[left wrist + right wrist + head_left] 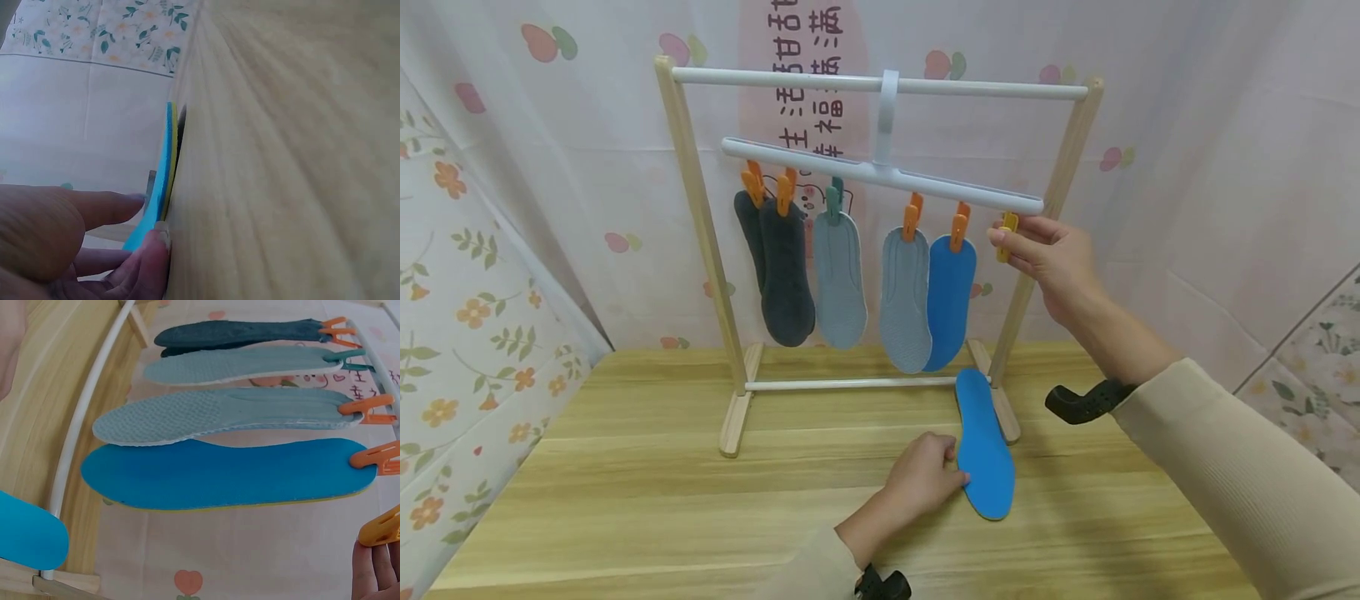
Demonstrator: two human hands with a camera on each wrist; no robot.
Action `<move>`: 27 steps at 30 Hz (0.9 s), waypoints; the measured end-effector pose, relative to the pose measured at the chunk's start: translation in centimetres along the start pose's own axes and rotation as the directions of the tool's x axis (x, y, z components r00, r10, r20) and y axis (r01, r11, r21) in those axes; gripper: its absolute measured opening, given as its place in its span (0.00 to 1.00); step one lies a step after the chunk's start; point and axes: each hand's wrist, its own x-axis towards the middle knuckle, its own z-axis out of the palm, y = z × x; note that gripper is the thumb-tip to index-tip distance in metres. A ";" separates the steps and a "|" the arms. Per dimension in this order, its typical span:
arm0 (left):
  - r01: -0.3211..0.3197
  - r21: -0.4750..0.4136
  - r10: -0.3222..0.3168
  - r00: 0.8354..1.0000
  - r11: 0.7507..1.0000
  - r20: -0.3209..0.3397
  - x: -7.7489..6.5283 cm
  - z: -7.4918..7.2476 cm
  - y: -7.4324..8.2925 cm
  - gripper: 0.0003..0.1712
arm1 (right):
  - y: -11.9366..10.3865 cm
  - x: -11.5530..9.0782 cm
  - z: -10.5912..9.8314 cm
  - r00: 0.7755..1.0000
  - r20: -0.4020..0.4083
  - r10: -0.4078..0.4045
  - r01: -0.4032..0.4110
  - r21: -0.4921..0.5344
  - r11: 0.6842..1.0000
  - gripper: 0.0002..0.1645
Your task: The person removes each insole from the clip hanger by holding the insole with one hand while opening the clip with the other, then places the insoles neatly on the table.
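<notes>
My left hand (pixel 922 477) pinches the edge of a blue insole (pixel 987 454), which lies on the table near the rack's right foot. In the left wrist view its thin edge shows a blue and a yellow layer (pixel 173 147). Higher up, my right hand (pixel 1063 262) holds a yellow clip (pixel 1006 237) under the right end of the white hanger (pixel 820 162). Beside that clip, another blue insole (pixel 225 475) and a light grey insole (pixel 162 417) hang from orange clips. Farther left hang a second light grey insole (pixel 841 283) and two dark insoles (pixel 787 275).
The hanger hooks over the white top bar (pixel 760 78) of a wooden rack (pixel 700 225) and tilts down to the right. A lower white bar (pixel 850 384) joins the rack's feet on the wooden table (pixel 647 500). Patterned curtains (pixel 587 208) stand behind and at the sides.
</notes>
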 end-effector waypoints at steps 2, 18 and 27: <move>-0.003 0.025 0.003 1.000 1.000 -0.004 0.2 -0.1 0.1 0.17 | 0.1 0.0 0.0 1.000 0.000 -0.004 0.004 -0.008 1.000 0.35; -0.036 -0.080 0.031 0.998 0.996 -0.063 2.4 -1.8 2.0 0.29 | 0.0 -0.1 -0.1 1.000 0.008 -0.001 0.001 -0.024 1.000 0.35; -0.195 -0.309 0.169 0.980 0.931 -0.106 4.2 -4.9 3.4 0.35 | -0.4 -0.1 -0.4 1.000 0.005 0.002 -0.002 -0.031 1.000 0.37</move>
